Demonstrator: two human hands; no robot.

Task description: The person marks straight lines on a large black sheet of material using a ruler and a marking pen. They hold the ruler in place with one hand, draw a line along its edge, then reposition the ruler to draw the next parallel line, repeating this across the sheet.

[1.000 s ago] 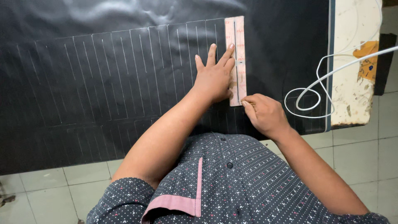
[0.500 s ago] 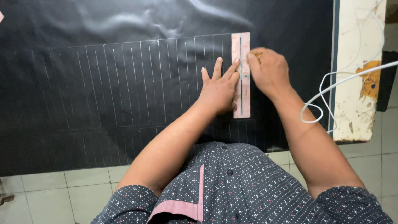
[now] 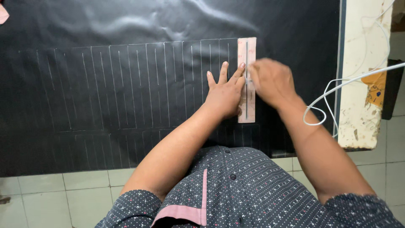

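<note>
Now right hand [image 3: 270,80] (blurred; grip unclear) lower along ruler [image 3: 247,80] than before; left hand [image 3: 223,95] flat, fingers spread, pinning it.

1. Left of the ruler [image 3: 247,80], the black sheet [image 3: 105,84] lies flat and bare, apart from the left hand [image 3: 223,95] pressed flat just beside the ruler.
2. The right hand [image 3: 270,82] crowds the ruler's right edge.
3. Further right of the ruler, a white cord [image 3: 333,90] loops over the sheet's edge.
4. Beyond it stands a worn white post [image 3: 363,76], closing that side.
</note>
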